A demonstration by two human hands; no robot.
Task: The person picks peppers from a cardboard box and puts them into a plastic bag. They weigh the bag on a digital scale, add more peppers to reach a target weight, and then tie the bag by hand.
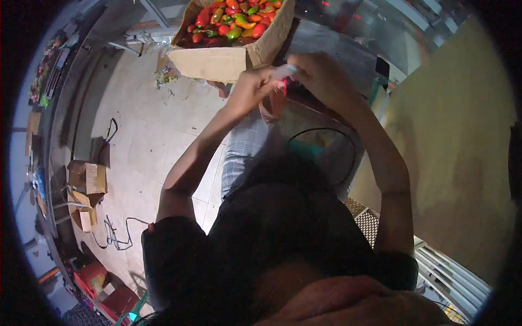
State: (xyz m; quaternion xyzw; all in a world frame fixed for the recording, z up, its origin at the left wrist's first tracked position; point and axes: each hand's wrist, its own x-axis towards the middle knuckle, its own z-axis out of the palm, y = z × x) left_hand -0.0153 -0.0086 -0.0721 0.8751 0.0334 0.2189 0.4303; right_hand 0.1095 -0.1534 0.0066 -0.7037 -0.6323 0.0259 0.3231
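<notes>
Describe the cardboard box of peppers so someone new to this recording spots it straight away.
Find the pale tiled floor and follow it up toward the picture's top edge. There, just above the left hand, is a big open cardboard box. Unlike the smaller brown cartons at the picture's left, it is filled with red, orange and green peppers.

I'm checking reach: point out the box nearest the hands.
The pepper box, just beyond the left hand; it is heaped with red, orange and green peppers, while the floor boxes lie far off to the left.
</notes>
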